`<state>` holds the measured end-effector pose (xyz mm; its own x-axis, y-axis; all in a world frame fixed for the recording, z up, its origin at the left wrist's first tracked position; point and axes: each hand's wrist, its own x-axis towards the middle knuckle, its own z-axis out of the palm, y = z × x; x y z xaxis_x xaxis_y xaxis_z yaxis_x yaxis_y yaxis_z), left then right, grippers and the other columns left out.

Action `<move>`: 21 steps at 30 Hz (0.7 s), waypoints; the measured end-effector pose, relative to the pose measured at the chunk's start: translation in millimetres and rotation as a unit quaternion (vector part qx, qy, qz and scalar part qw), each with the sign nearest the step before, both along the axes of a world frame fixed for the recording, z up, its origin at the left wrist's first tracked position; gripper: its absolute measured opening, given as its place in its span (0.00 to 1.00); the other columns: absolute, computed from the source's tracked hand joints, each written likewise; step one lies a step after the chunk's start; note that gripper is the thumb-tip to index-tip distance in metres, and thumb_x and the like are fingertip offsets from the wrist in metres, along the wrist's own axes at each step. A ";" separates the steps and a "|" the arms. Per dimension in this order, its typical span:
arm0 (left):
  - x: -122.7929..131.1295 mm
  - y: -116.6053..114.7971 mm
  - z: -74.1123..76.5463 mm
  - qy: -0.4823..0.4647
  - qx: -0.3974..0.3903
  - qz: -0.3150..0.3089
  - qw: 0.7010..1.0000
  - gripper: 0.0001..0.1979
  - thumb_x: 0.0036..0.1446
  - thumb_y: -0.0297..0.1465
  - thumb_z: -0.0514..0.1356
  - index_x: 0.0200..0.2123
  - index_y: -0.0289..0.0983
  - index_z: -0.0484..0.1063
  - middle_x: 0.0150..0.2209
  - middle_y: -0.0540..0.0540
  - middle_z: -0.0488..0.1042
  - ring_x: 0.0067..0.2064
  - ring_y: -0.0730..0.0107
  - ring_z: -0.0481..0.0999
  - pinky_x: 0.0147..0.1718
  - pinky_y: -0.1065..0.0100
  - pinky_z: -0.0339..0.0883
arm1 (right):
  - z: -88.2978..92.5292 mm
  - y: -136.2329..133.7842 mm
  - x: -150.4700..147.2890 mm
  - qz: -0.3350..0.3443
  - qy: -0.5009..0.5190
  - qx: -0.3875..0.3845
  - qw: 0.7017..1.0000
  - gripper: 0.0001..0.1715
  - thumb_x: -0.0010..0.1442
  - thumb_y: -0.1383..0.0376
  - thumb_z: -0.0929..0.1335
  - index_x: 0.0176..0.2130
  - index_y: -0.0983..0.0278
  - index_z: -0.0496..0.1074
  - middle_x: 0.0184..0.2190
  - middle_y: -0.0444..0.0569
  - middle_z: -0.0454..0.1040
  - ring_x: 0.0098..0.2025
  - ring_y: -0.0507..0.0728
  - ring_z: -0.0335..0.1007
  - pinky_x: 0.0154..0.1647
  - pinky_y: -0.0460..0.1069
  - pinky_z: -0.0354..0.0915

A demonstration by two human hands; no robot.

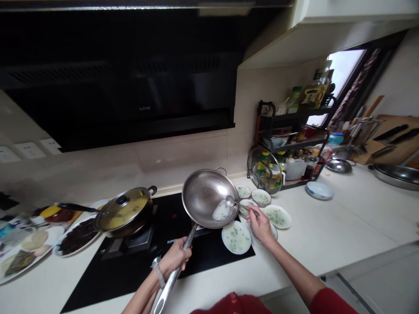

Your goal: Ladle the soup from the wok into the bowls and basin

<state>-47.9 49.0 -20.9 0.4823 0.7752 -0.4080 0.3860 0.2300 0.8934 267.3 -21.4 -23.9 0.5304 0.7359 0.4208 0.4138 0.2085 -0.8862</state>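
My left hand (176, 257) is closed round the long metal handle of a wok (203, 196), which is tilted to the right above the stove. A small pool of whitish soup (221, 212) with green bits lies at its lower right side. In my right hand (261, 224) is a metal spoon (230, 201), its bowl inside the wok at the soup's edge. Several bowls of pale soup with green bits stand around my right hand, among them a front bowl (236, 237) and a right-hand bowl (277, 216). My right forearm and hand partly hide one bowl.
A lidded pan (124, 211) with yellowish food sits on the left burner of the black stove (137, 279). Left of it are a plate of dark food (78, 237) and another plate (49, 250). A spice rack (294, 144), glass lid (264, 171) and blue-white dish (320, 190) stand right.
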 end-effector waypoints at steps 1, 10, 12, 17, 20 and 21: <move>-0.1 0.1 -0.9 0.000 0.001 0.002 1.000 0.09 0.38 0.23 0.53 0.27 0.38 0.58 0.14 0.58 0.61 0.11 0.81 0.57 0.09 0.78 0.50 | -3.0 2.6 -0.7 0.007 -0.012 0.000 1.000 0.14 0.59 0.58 0.62 0.41 0.63 0.69 0.32 0.50 0.74 0.24 0.55 0.71 0.27 0.51 0.69; -0.8 -0.2 -1.0 0.005 0.000 0.003 1.000 0.09 0.38 0.23 0.53 0.28 0.37 0.59 0.14 0.58 0.61 0.11 0.81 0.58 0.09 0.78 0.49 | -11.6 15.3 -9.9 -0.029 0.191 -0.007 0.981 0.16 0.53 0.54 0.66 0.37 0.63 0.67 0.17 0.43 0.71 0.18 0.57 0.70 0.24 0.52 0.69; -1.2 0.0 -1.4 0.004 0.001 0.002 1.000 0.09 0.39 0.23 0.52 0.28 0.37 0.59 0.14 0.58 0.62 0.11 0.81 0.58 0.09 0.78 0.49 | -11.8 17.5 -7.6 -0.050 0.237 -0.005 0.970 0.16 0.52 0.54 0.66 0.36 0.63 0.66 0.17 0.44 0.72 0.18 0.58 0.70 0.21 0.51 0.68; -1.5 1.0 -2.5 -0.002 -0.002 0.002 1.000 0.09 0.38 0.23 0.52 0.28 0.37 0.59 0.14 0.58 0.62 0.11 0.81 0.58 0.09 0.78 0.50 | -10.0 15.6 -4.3 -0.065 0.262 0.003 0.963 0.14 0.52 0.56 0.66 0.35 0.62 0.64 0.19 0.45 0.74 0.20 0.58 0.71 0.19 0.50 0.68; -0.8 0.7 -0.6 0.002 -0.009 0.004 1.000 0.09 0.38 0.23 0.53 0.28 0.37 0.59 0.14 0.58 0.62 0.11 0.81 0.58 0.09 0.78 0.50 | -6.9 12.5 -5.0 -0.059 0.272 0.005 0.960 0.14 0.51 0.56 0.67 0.36 0.61 0.65 0.19 0.45 0.73 0.20 0.58 0.71 0.18 0.50 0.68; -0.6 0.5 0.1 0.005 -0.010 0.006 1.000 0.10 0.38 0.23 0.52 0.28 0.37 0.59 0.14 0.58 0.63 0.11 0.81 0.58 0.09 0.78 0.50 | -6.0 11.7 -5.3 -0.057 0.272 0.005 0.961 0.14 0.51 0.56 0.67 0.36 0.61 0.65 0.19 0.45 0.73 0.20 0.58 0.71 0.19 0.50 0.68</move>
